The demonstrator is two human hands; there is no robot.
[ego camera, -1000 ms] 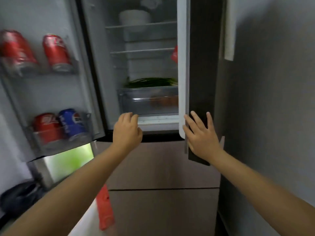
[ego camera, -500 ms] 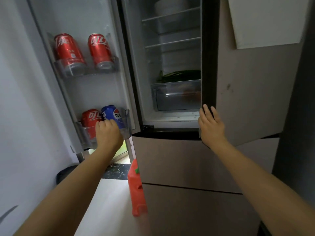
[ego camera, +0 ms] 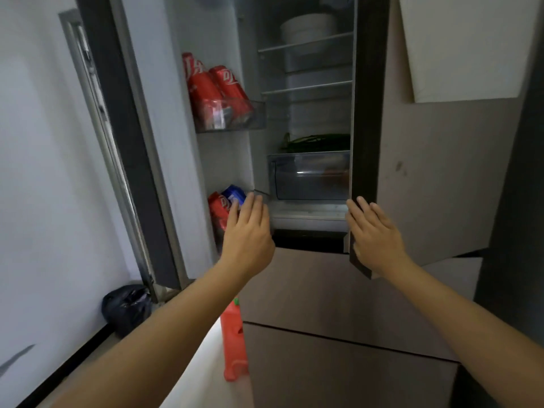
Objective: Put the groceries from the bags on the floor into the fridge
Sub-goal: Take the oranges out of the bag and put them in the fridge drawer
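Head view: both flat hands [ego camera: 248, 231] on fridge doors [ego camera: 435, 178]

Both forearms are bare, no sleeve in view; left grip [ego camera: 248, 231] at 9 o'clock, right grip [ego camera: 375, 234] at 3 o'clock, ungloved.

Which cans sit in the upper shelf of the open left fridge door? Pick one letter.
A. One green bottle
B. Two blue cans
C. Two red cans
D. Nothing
C: two red cans stand side by side in the upper door shelf; the blue can sits in the lower one.
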